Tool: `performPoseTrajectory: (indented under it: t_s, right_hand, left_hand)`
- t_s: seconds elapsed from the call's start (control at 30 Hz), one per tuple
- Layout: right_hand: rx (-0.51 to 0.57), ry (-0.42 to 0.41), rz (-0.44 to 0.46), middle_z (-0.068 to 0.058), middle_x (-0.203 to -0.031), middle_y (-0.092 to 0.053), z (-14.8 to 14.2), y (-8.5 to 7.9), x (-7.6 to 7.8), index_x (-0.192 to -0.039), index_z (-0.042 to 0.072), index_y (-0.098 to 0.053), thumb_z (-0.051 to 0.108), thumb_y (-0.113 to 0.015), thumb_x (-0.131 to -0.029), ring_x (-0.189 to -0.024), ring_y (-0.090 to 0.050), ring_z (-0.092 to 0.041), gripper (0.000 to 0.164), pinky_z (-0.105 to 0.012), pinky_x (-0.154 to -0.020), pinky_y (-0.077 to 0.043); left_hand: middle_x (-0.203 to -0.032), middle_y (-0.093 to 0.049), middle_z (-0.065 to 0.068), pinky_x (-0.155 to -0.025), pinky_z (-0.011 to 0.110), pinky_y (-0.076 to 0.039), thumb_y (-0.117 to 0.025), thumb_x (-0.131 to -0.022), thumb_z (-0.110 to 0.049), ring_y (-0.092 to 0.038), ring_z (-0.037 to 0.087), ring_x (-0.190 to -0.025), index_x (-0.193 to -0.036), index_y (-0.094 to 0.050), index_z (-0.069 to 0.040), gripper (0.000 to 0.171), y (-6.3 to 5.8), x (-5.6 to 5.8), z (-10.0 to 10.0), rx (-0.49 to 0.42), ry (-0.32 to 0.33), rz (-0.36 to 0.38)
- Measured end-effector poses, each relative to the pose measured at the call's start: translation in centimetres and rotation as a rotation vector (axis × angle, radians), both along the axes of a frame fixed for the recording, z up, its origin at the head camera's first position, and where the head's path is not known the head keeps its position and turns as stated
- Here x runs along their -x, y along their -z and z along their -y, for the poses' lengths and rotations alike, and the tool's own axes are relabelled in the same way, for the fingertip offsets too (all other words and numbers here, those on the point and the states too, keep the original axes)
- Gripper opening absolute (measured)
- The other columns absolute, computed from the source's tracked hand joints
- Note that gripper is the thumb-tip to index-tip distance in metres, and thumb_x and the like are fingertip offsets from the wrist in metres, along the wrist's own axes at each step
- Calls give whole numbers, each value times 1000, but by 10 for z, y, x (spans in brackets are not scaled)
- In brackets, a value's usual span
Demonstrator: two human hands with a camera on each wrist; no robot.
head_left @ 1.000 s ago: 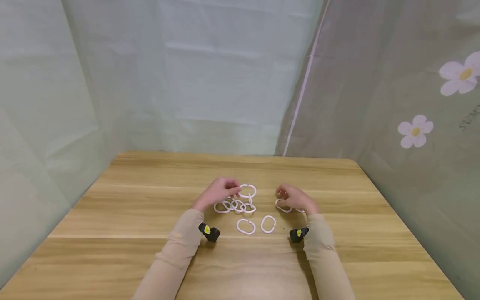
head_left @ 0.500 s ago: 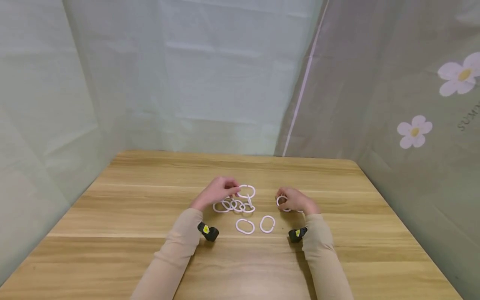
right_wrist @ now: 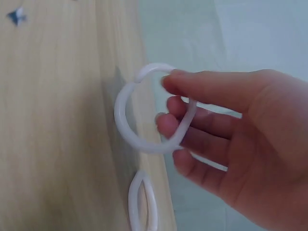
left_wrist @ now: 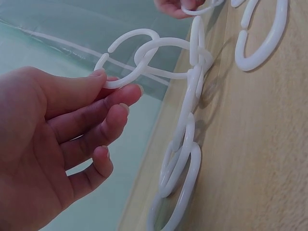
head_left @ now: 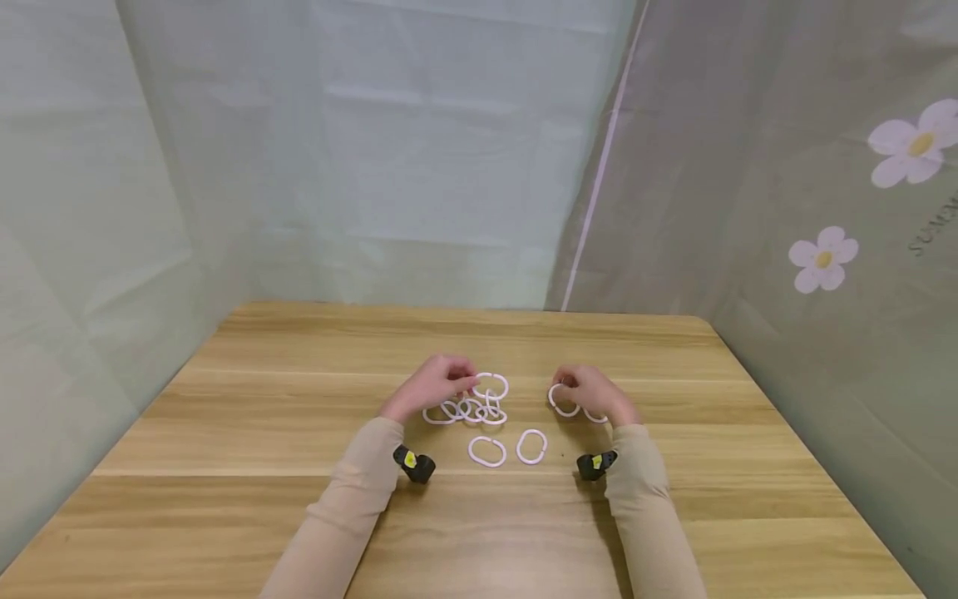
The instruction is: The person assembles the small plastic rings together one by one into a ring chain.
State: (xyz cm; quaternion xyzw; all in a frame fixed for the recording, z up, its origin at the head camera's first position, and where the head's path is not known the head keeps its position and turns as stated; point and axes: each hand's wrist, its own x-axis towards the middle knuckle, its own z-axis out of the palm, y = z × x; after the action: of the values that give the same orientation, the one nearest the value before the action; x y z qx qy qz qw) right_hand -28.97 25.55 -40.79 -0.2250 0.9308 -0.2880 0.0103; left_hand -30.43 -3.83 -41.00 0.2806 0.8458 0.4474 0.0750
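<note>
In the left wrist view my left hand (left_wrist: 62, 130) pinches a white oval plastic ring (left_wrist: 126, 81) with a small gap in its side. That ring is hooked through another, and a chain of several linked white rings (left_wrist: 180, 159) trails from it down onto the table. My right hand (right_wrist: 231, 130) holds a single loose white ring (right_wrist: 126, 122) between thumb and fingers, raised off the wood with its gap at the upper left. In the head view the two hands are apart, with the left hand's chain (head_left: 441, 418) lying on its near side.
Two loose rings lie nearer the person, a left one (head_left: 487, 452) and a right one (head_left: 532, 447). Another ring (head_left: 595, 416) rests under the right hand. Curtains (head_left: 419, 166) stand behind the wooden table (head_left: 299, 349).
The right hand has taken up a loose ring from the table and turned it. The left hand keeps its pinch on the end ring of the chain, nearly still.
</note>
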Motion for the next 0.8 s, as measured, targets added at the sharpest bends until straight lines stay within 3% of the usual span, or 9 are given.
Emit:
performPoseTrajectory:
  t_s: [0.17, 0.4, 0.6, 0.8]
  right_hand:
    - [73, 31, -88, -4, -75, -54, 4, -5, 0, -88, 5, -64, 10, -63, -89, -75, -48, -14, 5, -27, -69, -39]
    - [179, 10, 23, -5, -72, -58, 22, -21, -7, -90, 7, -66, 17, -64, -92, -64, -49, -10, 11, -24, -60, -42]
    - [251, -2, 63, -19, -75, -60, 36, -27, -11, -93, 4, -66, 16, -63, -92, -60, -47, -8, 12, -21, -56, -40]
    - [282, 35, 28, -7, -73, -59, 42, -26, -14, -100, 5, -67, 18, -65, -92, -65, -48, -11, 15, -23, -60, -39]
  left_hand:
    - [-90, -70, 21, -70, 36, -54, -59, -95, -9, -64, 34, -78, -99, -66, 5, 16, 0, -2, 0, -7, 2, -4]
    - [-92, -71, 22, -66, 26, -52, -59, -95, -10, -64, 27, -76, -101, -66, 5, 18, 1, -5, -3, 8, 29, -43]
    - [-93, -71, 23, -73, 38, -56, -59, -95, -13, -66, 34, -81, -104, -65, 6, 21, -3, -8, -9, -12, 57, -34]
    - [-92, -71, 19, -70, 26, -53, -60, -95, -12, -66, 33, -81, -102, -67, 3, 18, -6, -9, -13, 12, 78, -64]
